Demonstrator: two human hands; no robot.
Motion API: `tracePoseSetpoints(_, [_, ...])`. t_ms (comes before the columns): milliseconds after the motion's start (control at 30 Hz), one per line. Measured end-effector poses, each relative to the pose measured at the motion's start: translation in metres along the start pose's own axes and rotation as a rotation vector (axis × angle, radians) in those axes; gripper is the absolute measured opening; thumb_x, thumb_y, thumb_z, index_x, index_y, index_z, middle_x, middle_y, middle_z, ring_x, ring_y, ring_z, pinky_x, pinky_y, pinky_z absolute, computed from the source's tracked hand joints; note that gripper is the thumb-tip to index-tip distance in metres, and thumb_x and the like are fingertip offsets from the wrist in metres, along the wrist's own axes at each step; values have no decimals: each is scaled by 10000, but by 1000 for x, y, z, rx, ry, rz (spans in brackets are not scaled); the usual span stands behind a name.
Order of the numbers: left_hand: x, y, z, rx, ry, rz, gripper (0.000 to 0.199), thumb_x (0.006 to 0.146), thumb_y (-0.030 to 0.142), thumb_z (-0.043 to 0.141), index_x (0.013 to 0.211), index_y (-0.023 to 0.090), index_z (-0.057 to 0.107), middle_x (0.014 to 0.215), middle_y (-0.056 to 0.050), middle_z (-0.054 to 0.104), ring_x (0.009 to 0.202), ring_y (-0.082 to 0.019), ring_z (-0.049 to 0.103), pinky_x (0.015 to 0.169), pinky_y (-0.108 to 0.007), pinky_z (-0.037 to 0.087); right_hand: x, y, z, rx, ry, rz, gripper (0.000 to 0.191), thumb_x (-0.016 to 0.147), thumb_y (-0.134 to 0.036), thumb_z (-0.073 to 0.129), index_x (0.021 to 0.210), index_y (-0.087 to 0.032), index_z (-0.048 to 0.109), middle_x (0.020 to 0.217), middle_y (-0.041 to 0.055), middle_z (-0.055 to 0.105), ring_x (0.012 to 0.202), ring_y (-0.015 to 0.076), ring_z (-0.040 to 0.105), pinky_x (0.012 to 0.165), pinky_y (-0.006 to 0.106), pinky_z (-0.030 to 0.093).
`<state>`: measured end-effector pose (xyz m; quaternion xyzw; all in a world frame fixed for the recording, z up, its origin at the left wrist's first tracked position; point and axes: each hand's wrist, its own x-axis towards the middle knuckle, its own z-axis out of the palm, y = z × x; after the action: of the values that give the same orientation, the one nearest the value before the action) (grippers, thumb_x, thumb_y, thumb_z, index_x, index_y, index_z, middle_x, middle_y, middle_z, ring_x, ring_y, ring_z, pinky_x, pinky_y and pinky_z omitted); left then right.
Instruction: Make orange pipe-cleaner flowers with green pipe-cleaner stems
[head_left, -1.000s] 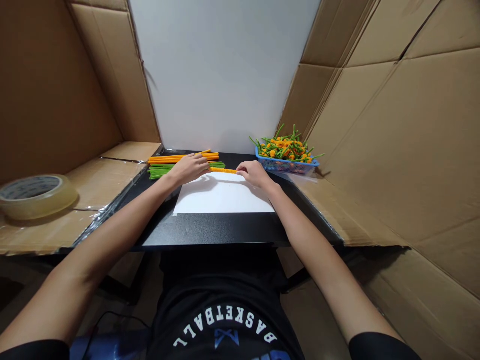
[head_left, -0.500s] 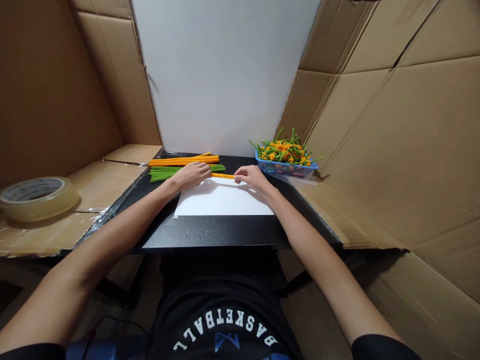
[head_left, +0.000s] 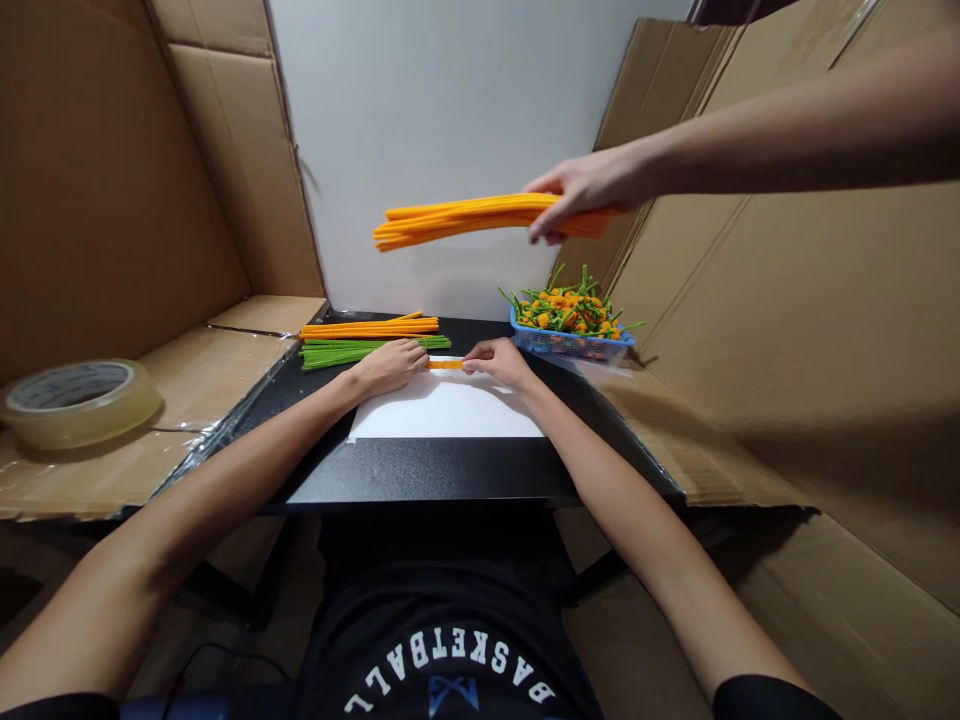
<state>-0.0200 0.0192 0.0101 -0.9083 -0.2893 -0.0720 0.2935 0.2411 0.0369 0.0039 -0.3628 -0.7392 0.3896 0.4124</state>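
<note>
A short span of orange pipe cleaner [head_left: 446, 365] shows between my two hands, just above the far part of a white sheet of paper [head_left: 442, 412]. My left hand [head_left: 392, 366] is closed on its left end. My right hand [head_left: 498, 362] pinches the right end between thumb and fingers. Beyond my left hand lie a bundle of green pipe cleaners [head_left: 337, 354] and a bundle of orange pipe cleaners [head_left: 360, 328]. How the ends sit inside my fingers is hidden.
Another person's hand [head_left: 585, 195] holds a thick orange pipe cleaner bundle [head_left: 450, 220] above the table. A blue basket [head_left: 570, 344] of orange-and-green pipe cleaner pieces stands at the back right. A tape roll [head_left: 82, 400] lies on cardboard at left. Cardboard walls [head_left: 825, 320] flank the table.
Another person's arm has come in from the upper right, carrying an orange bundle. My hands have moved slightly closer together, still on the orange pipe cleaner.
</note>
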Motion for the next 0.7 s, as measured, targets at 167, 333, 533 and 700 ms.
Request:
tracePoseSetpoints(167, [2, 5, -1, 6, -12, -2, 247, 1018, 187, 464, 955, 95, 684, 892, -109, 674, 863, -218, 613, 832, -329, 426, -3, -1, 7, 11, -45, -5, 207, 619, -319, 808, 704, -141, 749, 671, 66, 739, 643, 183, 685, 668, 305, 527])
tracePoseSetpoints(333, [5, 11, -4, 5, -37, -29, 211, 1000, 153, 484, 972, 83, 682, 910, -112, 672, 873, -223, 615, 838, -333, 433, -4, -5, 9, 61, -20, -1, 224, 610, -331, 821, 700, -138, 750, 659, 62, 733, 623, 171, 668, 671, 308, 530])
tracePoseSetpoints(533, [10, 20, -7, -12, -69, -30, 234, 1015, 188, 467, 981, 89, 676, 904, -106, 670, 867, -220, 609, 815, -330, 427, -4, -2, 12, 39, -41, 13, 242, 601, -347, 832, 690, -136, 752, 659, 75, 735, 618, 175, 664, 634, 302, 519])
tracePoseSetpoints(700, [14, 26, -10, -32, -78, -34, 210, 986, 124, 462, 968, 86, 668, 909, -114, 665, 872, -227, 599, 815, -337, 420, -4, -2, 18, 73, -57, 19, 279, 584, -378, 846, 679, -137, 743, 649, 75, 733, 616, 178, 667, 617, 300, 523])
